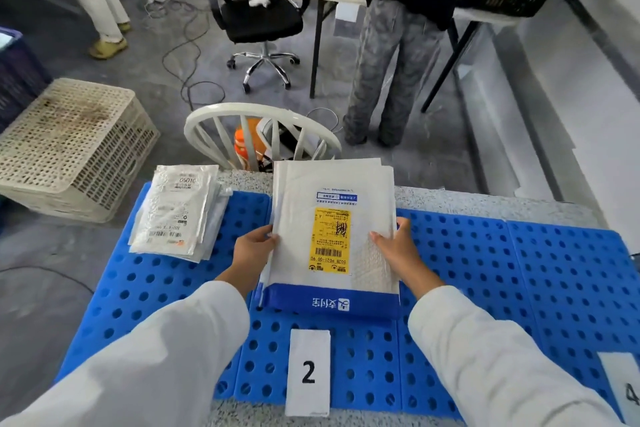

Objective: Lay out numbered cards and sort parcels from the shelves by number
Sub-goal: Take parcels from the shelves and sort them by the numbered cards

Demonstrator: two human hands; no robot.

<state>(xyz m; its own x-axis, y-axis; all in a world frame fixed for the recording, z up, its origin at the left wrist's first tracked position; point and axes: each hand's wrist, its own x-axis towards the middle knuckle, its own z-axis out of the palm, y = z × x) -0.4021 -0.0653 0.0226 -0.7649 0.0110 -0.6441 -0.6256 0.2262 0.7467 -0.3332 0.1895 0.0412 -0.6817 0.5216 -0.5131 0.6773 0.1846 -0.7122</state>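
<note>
A stack of padded mailers (334, 236) is held just beyond the card marked 2 (308, 376), with its blue printed band nearest the card and a yellow label on the top face. The stack is gripped at both long edges. The left hand (251, 248) is closed on the left edge with the thumb laid over the top, and the right hand (398, 250) is closed on the right edge in the same way, so the hands are set apart with the mailers between them. Whether the stack is resting on the blue perforated mat (519, 270) or is lifted slightly off it cannot be told. The card marked 2 is laid at the near edge of that mat. A pile of flat pale parcels (176, 215) is seen beyond the card and to its left, apart from the held stack. A card marked 4 (623, 388) is partly cut off far to the right of the card marked 2. Well beyond the card, past the table's far edge, a white chair back (259, 135) is seen, and further left a beige perforated crate (69, 146) is set on the floor
</note>
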